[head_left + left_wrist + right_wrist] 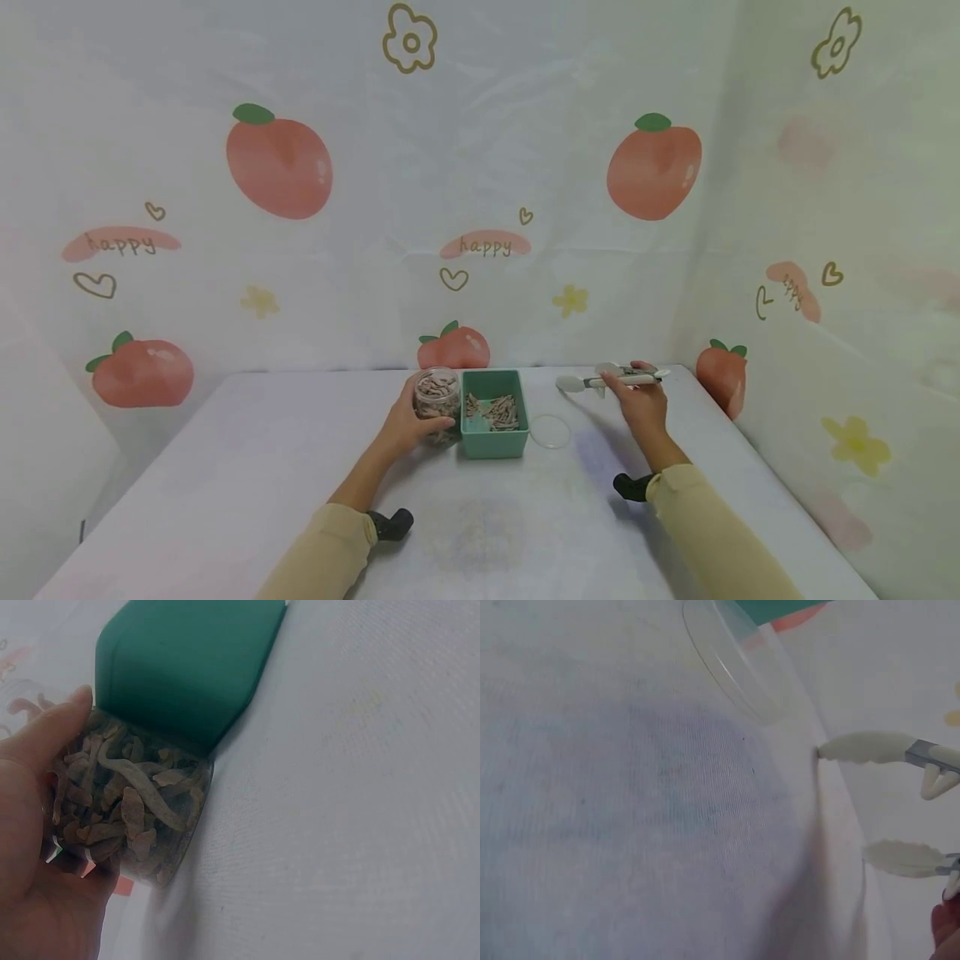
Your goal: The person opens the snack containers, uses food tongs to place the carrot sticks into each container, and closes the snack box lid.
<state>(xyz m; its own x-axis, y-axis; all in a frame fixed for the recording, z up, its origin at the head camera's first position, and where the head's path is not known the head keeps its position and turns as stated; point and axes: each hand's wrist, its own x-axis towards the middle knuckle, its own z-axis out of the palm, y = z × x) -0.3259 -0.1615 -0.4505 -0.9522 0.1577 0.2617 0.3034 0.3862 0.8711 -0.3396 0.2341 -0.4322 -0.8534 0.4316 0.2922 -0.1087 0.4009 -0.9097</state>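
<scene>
My left hand (403, 425) grips a clear jar (437, 408), its thumb on the near side. Brownish-grey dried pieces (135, 802) fill the jar, which stands upright against the left side of a green box (493, 445). More such pieces (501, 412) lie inside that box. To the right, my right hand (647, 414) holds light-coloured tongs (633, 380) above the table's far right part. In the right wrist view the tongs' scalloped tips (866, 748) are apart with nothing between them. Only a bit of the right fingers shows there.
A clear round lid (731, 664) lies on the table just right of the green box. White cloth covers the table (480, 533). Behind and along the right side hang printed fabric walls (360, 292).
</scene>
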